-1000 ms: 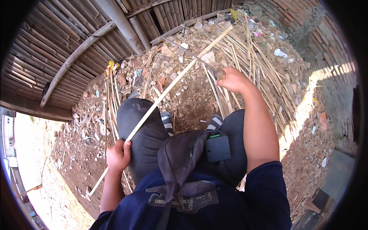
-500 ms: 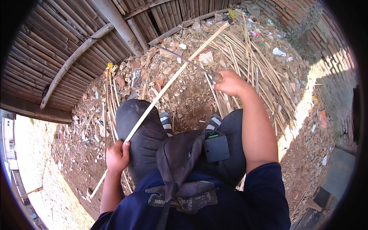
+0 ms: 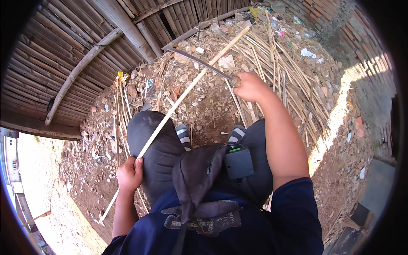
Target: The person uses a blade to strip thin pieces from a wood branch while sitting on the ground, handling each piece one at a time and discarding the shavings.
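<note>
Left hand [image 3: 129, 174] encloses a long pale wooden strip [image 3: 228, 48], right hand [image 3: 250, 87] a grey metal-bladed knife [image 3: 191, 57] crossing it; slack grip could cause skidding.

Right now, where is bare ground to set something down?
Mostly bare: the brown dirt ahead of the striped feet, bordered right by the strip pile. Crowded: that pile, the rubble beyond, and the air where the blade crosses the held strip.

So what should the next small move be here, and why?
Perhaps a short, careful stroke of the knife along the pale strip: the right hand grips its handle, the blade crosses the strip, and the left hand holds the strip's lower part.
</note>
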The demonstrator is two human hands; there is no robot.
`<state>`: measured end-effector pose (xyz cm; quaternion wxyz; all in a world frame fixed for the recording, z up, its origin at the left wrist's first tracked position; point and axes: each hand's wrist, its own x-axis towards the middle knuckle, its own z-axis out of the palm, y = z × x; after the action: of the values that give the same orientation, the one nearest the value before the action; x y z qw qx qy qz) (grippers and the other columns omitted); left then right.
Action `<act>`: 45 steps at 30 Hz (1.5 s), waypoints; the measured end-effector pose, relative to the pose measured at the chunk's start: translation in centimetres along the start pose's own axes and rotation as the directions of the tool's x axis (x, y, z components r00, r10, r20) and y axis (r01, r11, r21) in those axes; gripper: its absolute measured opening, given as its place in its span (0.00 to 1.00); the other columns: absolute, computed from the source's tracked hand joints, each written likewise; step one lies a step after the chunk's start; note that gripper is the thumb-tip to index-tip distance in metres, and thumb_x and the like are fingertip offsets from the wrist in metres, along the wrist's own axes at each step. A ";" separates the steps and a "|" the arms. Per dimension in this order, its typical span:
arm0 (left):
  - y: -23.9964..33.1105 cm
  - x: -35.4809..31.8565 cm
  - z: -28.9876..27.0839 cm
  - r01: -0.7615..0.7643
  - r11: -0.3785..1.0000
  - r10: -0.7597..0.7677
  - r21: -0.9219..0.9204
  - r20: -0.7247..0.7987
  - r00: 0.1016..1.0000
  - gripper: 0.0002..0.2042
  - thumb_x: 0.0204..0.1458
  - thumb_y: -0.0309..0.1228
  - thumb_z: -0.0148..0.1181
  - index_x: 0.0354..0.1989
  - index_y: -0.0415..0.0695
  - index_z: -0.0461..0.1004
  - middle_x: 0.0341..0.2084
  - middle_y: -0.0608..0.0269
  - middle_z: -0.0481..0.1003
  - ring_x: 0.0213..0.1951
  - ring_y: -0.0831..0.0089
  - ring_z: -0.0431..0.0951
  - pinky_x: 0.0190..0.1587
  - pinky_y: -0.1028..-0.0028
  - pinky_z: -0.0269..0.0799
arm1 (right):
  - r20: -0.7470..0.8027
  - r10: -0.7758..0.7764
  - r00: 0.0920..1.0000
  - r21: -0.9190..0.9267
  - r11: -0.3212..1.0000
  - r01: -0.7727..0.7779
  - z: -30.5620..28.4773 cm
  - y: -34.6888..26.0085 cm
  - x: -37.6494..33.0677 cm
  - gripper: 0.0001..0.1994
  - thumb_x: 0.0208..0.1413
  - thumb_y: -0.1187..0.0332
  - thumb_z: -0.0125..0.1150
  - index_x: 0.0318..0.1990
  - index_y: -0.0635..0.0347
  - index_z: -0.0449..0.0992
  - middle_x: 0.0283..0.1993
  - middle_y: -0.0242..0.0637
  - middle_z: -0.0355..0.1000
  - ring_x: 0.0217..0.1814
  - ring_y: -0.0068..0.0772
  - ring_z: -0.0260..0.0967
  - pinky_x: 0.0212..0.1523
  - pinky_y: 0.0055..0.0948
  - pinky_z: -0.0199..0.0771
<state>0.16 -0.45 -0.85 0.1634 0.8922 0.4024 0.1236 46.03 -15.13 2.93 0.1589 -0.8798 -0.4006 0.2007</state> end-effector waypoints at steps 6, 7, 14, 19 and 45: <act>-0.2 -0.1 -0.1 0.004 1.000 -0.004 -0.015 0.002 1.000 0.21 0.62 0.41 0.59 0.21 0.41 0.65 0.12 0.48 0.69 0.17 0.45 0.73 0.22 0.55 0.66 | 0.229 -0.105 0.968 -0.137 0.981 0.139 1.0 -4.7 -2.2 0.24 0.50 0.62 0.65 0.56 0.52 0.78 0.52 0.47 0.78 0.56 0.50 0.75 0.57 0.44 0.75; -0.2 -0.1 -0.1 -0.001 1.000 0.001 -0.016 -0.010 1.000 0.21 0.62 0.41 0.59 0.21 0.41 0.65 0.12 0.48 0.68 0.17 0.46 0.72 0.22 0.55 0.66 | 0.227 -0.166 0.960 -0.154 0.967 0.203 0.7 -5.2 -2.2 0.23 0.50 0.62 0.65 0.55 0.52 0.79 0.51 0.47 0.78 0.55 0.50 0.76 0.56 0.45 0.76; 0.9 0.1 -0.5 -0.007 1.000 0.007 -0.001 0.006 1.000 0.20 0.61 0.39 0.59 0.20 0.41 0.65 0.13 0.48 0.69 0.17 0.47 0.73 0.22 0.56 0.67 | -0.013 0.030 0.999 -0.005 1.000 -0.030 1.1 0.2 0.8 0.26 0.51 0.60 0.65 0.58 0.61 0.76 0.55 0.55 0.75 0.58 0.51 0.74 0.59 0.41 0.74; 0.5 -0.1 -0.5 0.018 1.000 -0.018 -0.001 -0.018 1.000 0.20 0.61 0.39 0.60 0.20 0.41 0.65 0.12 0.48 0.69 0.17 0.46 0.73 0.22 0.56 0.66 | 0.171 -0.074 0.983 -0.048 0.995 0.084 1.2 -3.4 -1.2 0.20 0.50 0.61 0.63 0.52 0.51 0.80 0.52 0.50 0.78 0.53 0.50 0.77 0.55 0.44 0.77; -6.4 -7.5 -0.4 0.389 0.857 -0.407 -0.338 0.018 0.913 0.26 0.65 0.39 0.52 0.67 0.36 0.65 0.61 0.36 0.69 0.65 0.45 0.67 0.68 0.58 0.61 | -0.416 0.178 0.892 0.199 0.975 -0.102 -1.0 0.2 -1.3 0.17 0.52 0.51 0.68 0.41 0.54 0.81 0.37 0.47 0.80 0.44 0.54 0.77 0.46 0.48 0.76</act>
<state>-9.14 -2.09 -3.60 0.3237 0.7453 0.5552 0.1776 45.89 -16.34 4.04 0.3039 -0.9119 -0.2720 0.0462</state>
